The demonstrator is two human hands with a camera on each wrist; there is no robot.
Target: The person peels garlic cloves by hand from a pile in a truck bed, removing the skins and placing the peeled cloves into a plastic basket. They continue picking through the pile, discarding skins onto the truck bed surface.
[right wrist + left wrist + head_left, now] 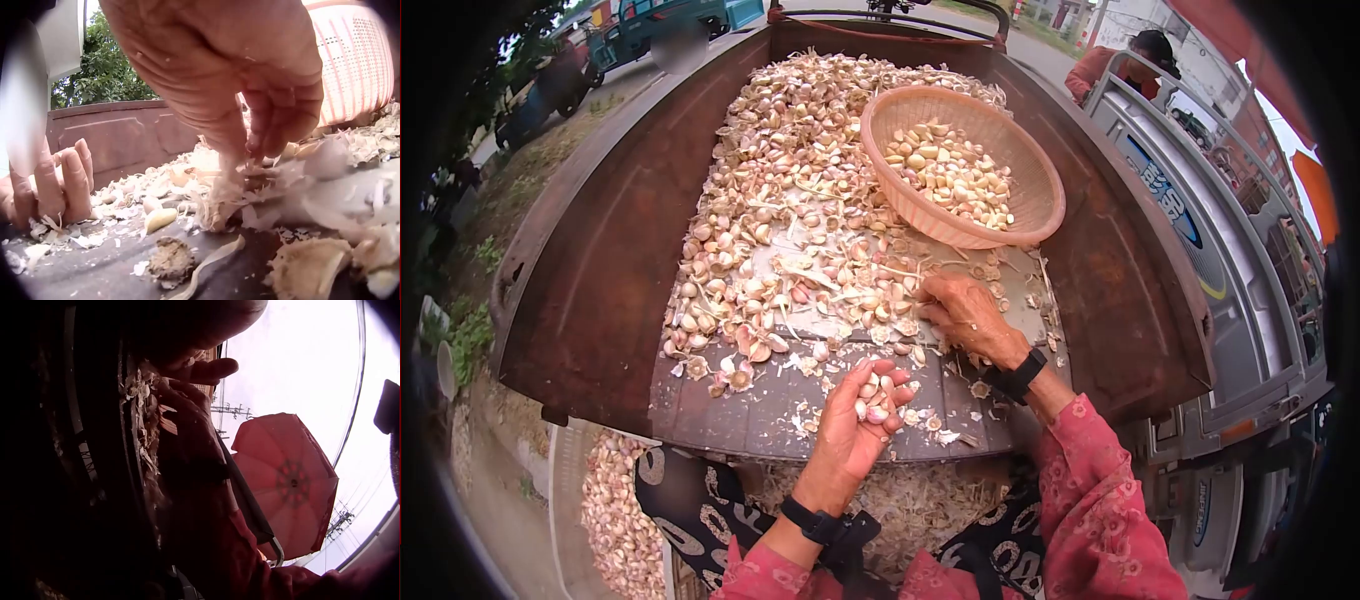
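Observation:
My left hand [850,425] is palm up near the front edge of the cart bed, fingers curled around several garlic cloves [874,398]. Ahead and to its right, my right hand [970,318] reaches down into loose garlic and papery skins. In the right wrist view the thumb and bent fingers of this hand [237,69] come together on garlic in the husks [215,209]; the fingertips are partly hidden. A yellowish clove [160,219] and a dry root base [172,257] lie close by. The left wrist view is mostly dark.
A pink basket [920,205] of pale cloves stands beyond my right hand. A large garlic heap [800,130] fills the bed between rusty side walls [620,230]. Below left, a crate [570,480] holds more garlic. Another person [1140,62] is by a grey vehicle [1200,230].

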